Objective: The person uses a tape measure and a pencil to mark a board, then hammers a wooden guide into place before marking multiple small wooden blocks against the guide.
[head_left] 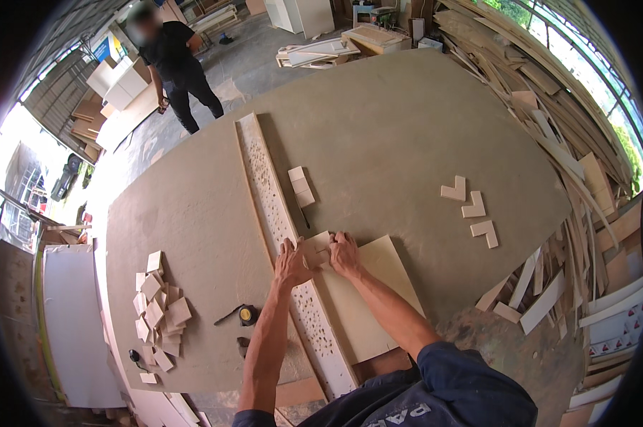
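Observation:
A small pale wooden block (313,250) lies between my hands, at the far corner of a flat pale board (375,292). My left hand (291,265) grips its left side, against a long speckled white strip (264,171) with wooden edges. Curled at the block's right side, my right hand (343,255) pinches something small that its fingers mostly hide. Beyond the hands, pale rectangular blocks (301,186) sit in a short row, with a thin dark stick (306,217) beside them. Several L-shaped wooden pieces (472,205) rest on the right of the table.
A heap of loose wooden blocks (166,313) covers the table's left part. Nearer me lie a black and yellow tape measure (247,314) and a small dark object (134,355). Scrap boards (549,128) are piled along the right edge. A person (179,64) stands beyond the far left.

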`<state>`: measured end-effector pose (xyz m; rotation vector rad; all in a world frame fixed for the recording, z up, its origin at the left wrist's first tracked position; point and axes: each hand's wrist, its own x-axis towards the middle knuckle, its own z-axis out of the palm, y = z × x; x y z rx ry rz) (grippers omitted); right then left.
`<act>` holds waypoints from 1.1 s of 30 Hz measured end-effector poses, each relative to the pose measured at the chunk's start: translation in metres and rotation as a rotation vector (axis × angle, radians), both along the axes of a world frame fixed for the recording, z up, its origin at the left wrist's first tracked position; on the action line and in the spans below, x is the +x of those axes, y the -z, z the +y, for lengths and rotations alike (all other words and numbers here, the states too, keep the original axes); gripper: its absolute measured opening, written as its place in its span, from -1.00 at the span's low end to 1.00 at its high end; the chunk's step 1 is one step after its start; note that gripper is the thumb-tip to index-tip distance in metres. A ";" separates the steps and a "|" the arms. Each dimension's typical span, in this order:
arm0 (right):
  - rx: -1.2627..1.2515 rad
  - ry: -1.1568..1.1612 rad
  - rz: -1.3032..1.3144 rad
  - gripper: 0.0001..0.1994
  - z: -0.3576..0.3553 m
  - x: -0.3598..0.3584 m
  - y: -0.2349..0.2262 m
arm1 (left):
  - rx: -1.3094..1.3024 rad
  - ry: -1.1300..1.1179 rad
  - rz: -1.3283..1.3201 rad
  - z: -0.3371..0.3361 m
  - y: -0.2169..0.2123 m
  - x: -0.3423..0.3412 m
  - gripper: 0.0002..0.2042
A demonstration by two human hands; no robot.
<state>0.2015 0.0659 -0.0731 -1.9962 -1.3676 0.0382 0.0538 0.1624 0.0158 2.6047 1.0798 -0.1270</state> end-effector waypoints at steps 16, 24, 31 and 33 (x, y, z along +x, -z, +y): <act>-0.273 -0.095 0.037 -0.63 -0.029 -0.002 -0.034 | -0.092 0.163 0.306 0.035 0.015 0.012 0.09; -0.421 -0.195 0.034 -0.34 -0.252 -0.033 -0.077 | -0.114 0.171 0.350 0.016 -0.010 0.034 0.06; -0.524 -0.185 -0.009 -0.31 -0.317 -0.050 -0.056 | -0.108 0.152 0.384 0.012 -0.038 0.032 -0.11; -0.475 -0.194 0.092 -0.36 -0.318 -0.048 -0.051 | -0.119 0.161 0.407 0.010 -0.046 0.036 -0.17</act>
